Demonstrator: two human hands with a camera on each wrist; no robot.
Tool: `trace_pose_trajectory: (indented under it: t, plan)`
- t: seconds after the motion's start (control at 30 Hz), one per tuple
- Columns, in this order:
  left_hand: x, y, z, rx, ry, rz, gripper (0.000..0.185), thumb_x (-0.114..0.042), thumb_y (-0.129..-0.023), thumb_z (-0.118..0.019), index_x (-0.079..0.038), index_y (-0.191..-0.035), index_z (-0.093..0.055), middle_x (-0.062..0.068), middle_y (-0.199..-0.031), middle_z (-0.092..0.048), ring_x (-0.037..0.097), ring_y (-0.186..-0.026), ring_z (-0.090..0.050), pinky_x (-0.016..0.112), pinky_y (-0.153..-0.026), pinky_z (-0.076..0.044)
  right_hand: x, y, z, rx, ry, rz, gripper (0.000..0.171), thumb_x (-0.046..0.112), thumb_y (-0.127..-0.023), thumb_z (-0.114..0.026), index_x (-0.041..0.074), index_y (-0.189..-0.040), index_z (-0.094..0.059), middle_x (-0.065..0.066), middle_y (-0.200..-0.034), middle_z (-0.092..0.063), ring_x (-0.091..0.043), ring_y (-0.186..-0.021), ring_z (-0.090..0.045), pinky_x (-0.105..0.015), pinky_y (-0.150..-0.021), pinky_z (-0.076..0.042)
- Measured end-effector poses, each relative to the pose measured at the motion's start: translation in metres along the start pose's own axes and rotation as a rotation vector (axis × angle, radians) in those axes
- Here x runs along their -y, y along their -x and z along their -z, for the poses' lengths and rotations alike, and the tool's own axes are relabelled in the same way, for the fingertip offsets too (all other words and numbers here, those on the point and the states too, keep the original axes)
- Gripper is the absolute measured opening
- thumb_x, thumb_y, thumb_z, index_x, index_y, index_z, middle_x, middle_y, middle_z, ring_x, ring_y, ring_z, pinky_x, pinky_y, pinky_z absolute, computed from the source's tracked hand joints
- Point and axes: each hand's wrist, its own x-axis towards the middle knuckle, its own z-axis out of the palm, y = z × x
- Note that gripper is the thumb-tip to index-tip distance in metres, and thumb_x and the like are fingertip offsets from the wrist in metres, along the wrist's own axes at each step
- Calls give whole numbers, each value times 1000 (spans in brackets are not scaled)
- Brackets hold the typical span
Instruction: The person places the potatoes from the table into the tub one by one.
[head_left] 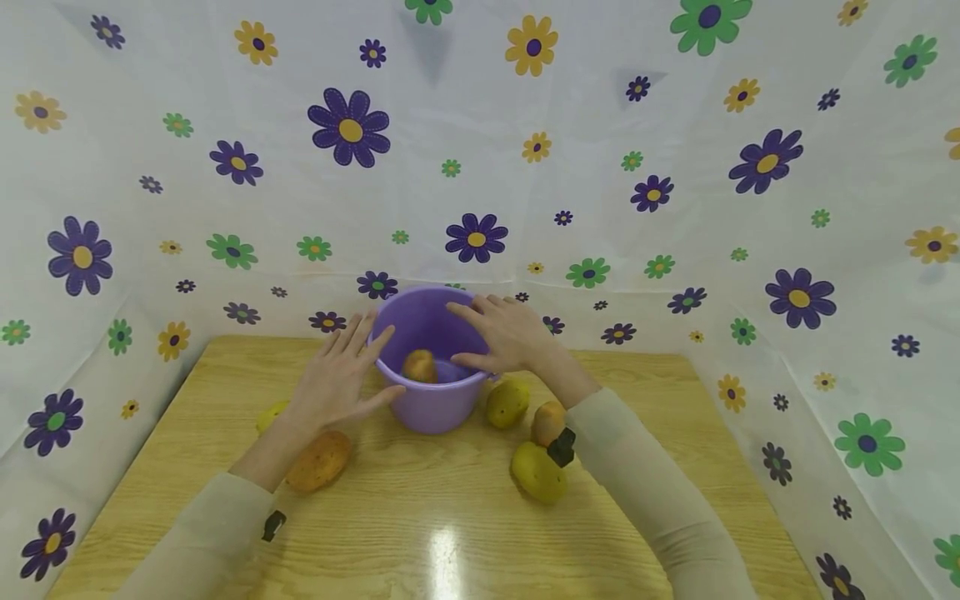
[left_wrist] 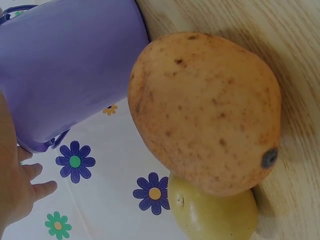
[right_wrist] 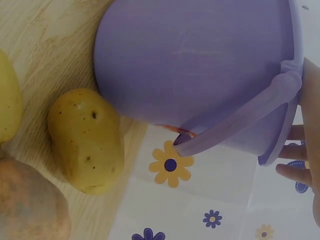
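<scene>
Round purple plastic bucket [head_left: 431, 392], table centre-rear: L hand [head_left: 337, 379] and R hand [head_left: 506, 333] press its sides w/ straight, spread fingers, steadying it. One brown potato [head_left: 419, 365] inside.

**Both hands spread flat, arms reaching forward**

Both forearms, in pale long sleeves, are reaching forward and angling inward toward each other, with a small dark device showing at each wrist. The left hand [head_left: 337, 375] is lying palm down with its fingers straight and slightly fanned, the thumb pointing toward the right. The right hand [head_left: 504, 333] is sitting a little higher and further forward, also palm down, fingers extended and spread, thumb angled back toward the body. The two hands are staying apart, not touching each other. In the left wrist view only the palm edge and a few fingertips [left_wrist: 42, 189] are showing; in the right wrist view, fingertips [right_wrist: 295, 172] are just peeking in at the edge.
</scene>
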Motion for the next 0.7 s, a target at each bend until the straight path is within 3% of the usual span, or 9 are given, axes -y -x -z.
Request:
trace_pose_trajectory:
  t: [0.37,0.7]
  plan:
    - [0,0,1,7,4,0,99,-71,-93,-59,-15,-168,-28,16,-179,-9,42,-165,-18,61,-133,-24,-5,17,-5,-105,-45,44,83,71,-96,-57,19,-160,-46,-15,-146,-63,-37,-128,-66,-53,-100,-60]
    - [1,-1,1,10,4,1,99,-72,-93,-59,-16,-168,-28,16,-179,-10,42,-165,-18,62,-131,-25,-6,35,-7,-145,-52,64,82,69,-97,-52,17,-160,-45,-16,-154,-57,-38,-140,-58,-56,-115,-52]
